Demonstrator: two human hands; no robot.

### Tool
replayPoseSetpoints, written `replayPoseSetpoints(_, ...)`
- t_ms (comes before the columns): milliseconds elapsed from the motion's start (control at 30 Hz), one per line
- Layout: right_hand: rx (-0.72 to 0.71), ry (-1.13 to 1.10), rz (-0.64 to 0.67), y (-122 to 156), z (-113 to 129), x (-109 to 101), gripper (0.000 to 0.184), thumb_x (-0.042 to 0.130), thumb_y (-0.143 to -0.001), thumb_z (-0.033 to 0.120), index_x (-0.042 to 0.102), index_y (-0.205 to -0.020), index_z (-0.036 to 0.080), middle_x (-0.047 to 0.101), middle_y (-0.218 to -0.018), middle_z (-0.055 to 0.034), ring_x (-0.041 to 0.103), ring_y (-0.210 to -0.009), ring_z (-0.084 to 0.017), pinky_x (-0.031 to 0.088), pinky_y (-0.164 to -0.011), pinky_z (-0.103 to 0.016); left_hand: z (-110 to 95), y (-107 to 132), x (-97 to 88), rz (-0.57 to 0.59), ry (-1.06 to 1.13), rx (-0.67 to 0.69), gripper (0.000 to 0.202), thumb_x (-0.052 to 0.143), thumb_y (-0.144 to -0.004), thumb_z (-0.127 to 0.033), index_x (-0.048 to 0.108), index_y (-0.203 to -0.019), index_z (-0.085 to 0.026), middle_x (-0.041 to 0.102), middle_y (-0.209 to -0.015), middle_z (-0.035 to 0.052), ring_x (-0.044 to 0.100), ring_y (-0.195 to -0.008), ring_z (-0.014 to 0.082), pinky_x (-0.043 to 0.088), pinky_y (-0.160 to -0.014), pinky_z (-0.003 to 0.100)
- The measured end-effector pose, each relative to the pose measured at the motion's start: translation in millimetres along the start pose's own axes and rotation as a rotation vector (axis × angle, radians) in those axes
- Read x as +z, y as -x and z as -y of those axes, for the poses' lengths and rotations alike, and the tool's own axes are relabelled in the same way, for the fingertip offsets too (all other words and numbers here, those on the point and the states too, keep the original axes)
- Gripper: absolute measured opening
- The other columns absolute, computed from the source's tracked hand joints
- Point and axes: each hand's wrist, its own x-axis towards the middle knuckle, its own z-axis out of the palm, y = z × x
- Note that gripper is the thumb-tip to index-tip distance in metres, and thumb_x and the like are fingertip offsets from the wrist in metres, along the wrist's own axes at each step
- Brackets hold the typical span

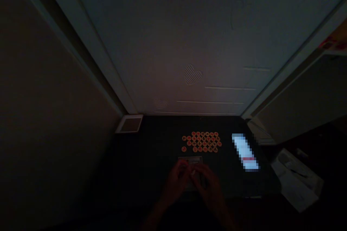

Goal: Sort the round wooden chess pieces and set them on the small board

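Observation:
In the dim light my left hand [179, 177] and my right hand [204, 178] meet near the front edge of the dark table [151, 151]. Fingertips of both hands are drawn together in a pinch, touching or almost touching each other. Whatever they hold between them is too dark and small to make out. Beneath the hands lies a shallow, light-rimmed tray or box [193, 158], mostly covered by them. Just beyond it, several round, pale discs [204, 143] with red or black marks, resembling Chinese chess pieces, lie in rough rows. One disc [184, 149] sits a little apart on the left.
A bright, pixelated slab [245, 151] lies on the table's right. At the far left corner is a white-framed flat item [131, 123]. A pale panel with a heart relief [193, 74] rises behind the table. An open white box [296, 180] stands lower right.

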Motion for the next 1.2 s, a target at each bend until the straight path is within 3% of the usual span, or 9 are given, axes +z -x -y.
replayPoseSetpoints(333, -0.029, 0.004, 0.085, -4, 2, -9, 0.032, 0.058, -0.097, 0.028, 0.064, -0.129, 0.031, 0.072, -0.120, -0.0057, 0.069, -0.110, -0.023, 0.057, -0.095, -0.039, -3, 0, 0.0, 0.089, 0.054, 0.011, 0.027, 0.070, -0.086, -0.042, 0.058, -0.100, -0.022, 0.074, -0.097, 0.0037, 0.072, -0.090, 0.0214, 0.055, -0.078, 0.030)
replayPoseSetpoints(500, -0.003, 0.020, 0.007, -5, 0, -7, 0.026, 0.066, -0.092, 0.030, 0.070, -0.118, 0.029, 0.074, -0.110, -0.0062, 0.070, -0.102, -0.024, 0.059, -0.090, -0.039, -4, 0, 1.0, 0.045, 0.021, 0.001, 0.026, 0.068, -0.087, -0.044, 0.058, -0.097, -0.022, 0.074, -0.091, 0.0027, 0.072, -0.091, 0.0223, 0.055, -0.078, 0.031)
replayPoseSetpoints(833, 0.077, -0.065, 0.047, -6, -4, -7, 0.020, 0.064, -0.094, 0.033, 0.071, -0.111, 0.027, 0.073, -0.104, -0.0052, 0.069, -0.097, -0.022, 0.057, -0.086, -0.034, -7, -1, 0.1, 0.049, 0.017, 0.022, 0.022, 0.064, -0.088, -0.043, 0.059, -0.094, -0.022, 0.075, -0.092, 0.0033, 0.073, -0.089, 0.0220, 0.055, -0.083, 0.033)
replayPoseSetpoints(1200, 0.147, -0.105, 0.051, -3, -3, -9, 0.022, 0.062, -0.095, 0.035, 0.070, -0.113, 0.028, 0.072, -0.108, -0.0051, 0.067, -0.101, -0.022, 0.054, -0.091, -0.035, -8, 2, 0.3, 0.106, -0.029, 0.016, 0.026, 0.066, -0.088, -0.040, 0.060, -0.106, -0.023, 0.076, -0.107, 0.0062, 0.072, -0.102, 0.0246, 0.055, -0.087, 0.034)
